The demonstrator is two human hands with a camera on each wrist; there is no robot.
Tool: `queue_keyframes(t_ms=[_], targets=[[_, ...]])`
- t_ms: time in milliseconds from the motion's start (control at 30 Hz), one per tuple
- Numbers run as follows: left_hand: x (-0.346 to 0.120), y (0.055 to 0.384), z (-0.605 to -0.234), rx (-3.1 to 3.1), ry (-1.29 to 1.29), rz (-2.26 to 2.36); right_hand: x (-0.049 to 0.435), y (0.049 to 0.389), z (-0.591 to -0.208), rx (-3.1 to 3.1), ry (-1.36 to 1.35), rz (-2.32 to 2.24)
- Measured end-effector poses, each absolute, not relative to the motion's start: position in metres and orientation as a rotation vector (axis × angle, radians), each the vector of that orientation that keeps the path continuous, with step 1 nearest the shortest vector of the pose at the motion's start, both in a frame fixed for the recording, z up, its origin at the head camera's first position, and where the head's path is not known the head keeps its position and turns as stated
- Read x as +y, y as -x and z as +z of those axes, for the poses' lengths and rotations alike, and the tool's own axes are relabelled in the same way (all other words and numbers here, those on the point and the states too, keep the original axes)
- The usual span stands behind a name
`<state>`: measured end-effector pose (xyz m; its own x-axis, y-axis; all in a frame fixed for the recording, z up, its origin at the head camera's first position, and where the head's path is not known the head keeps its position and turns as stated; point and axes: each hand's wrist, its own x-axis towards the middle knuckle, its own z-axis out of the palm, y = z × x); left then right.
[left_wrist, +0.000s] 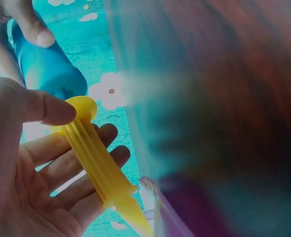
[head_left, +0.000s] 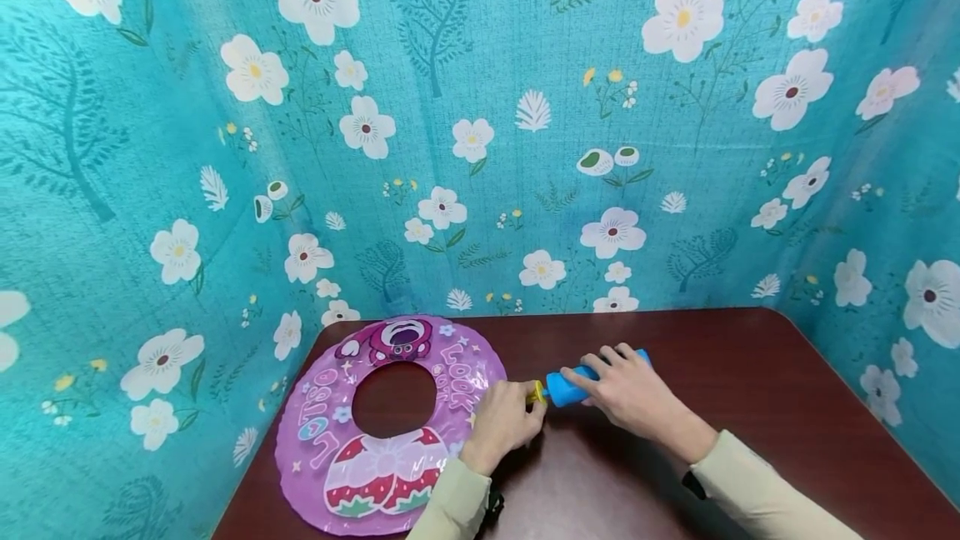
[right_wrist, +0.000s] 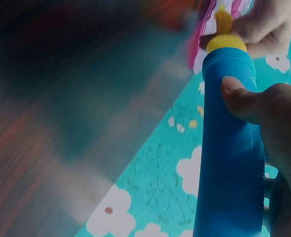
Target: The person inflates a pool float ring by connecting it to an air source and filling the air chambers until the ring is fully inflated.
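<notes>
An inflatable swim ring (head_left: pixel 315 394), purple with strawberries and a bear printed on it, lies on the left of the table. Close by its right edge my left hand (head_left: pixel 501 423) pinches the yellow fluted end piece (left_wrist: pixel 93 160) of a hand pump, thumb against its round flange. The tapered tip of that piece points at the ring's clear plastic edge (left_wrist: pixel 158 197). Just to the right, my right hand (head_left: pixel 630 390) grips the blue pump barrel (right_wrist: pixel 229 143), thumb along its side. In the right wrist view, the yellow flange (right_wrist: pixel 226 43) sits right at the barrel's end.
The dark brown wooden table (head_left: pixel 765 407) runs beneath the ring and both hands. A turquoise floral curtain (head_left: pixel 495 198) hangs along the table's back and sides.
</notes>
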<state>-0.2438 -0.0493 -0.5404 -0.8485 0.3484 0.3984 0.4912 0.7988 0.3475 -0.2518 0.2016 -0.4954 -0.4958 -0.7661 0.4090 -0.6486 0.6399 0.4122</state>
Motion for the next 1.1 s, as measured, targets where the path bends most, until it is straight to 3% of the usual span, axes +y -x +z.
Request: queue_keyframes(t_ms=[233,633,1100], targets=[[-0.046,0.244,-0.543,-2.683,0.639,-0.699,0.2,0.251,-0.499,-2.291,-1.111,-0.259],[-0.053,0.248,-0.545,-2.651,0.656,-0.673,0.261,0.252,-0.477,-2.301,-1.06,-0.195],[-0.049,0.244,-0.544,-2.647,0.661,-0.527,0.196,0.251,-0.501,-2.302,-1.104,-0.249]])
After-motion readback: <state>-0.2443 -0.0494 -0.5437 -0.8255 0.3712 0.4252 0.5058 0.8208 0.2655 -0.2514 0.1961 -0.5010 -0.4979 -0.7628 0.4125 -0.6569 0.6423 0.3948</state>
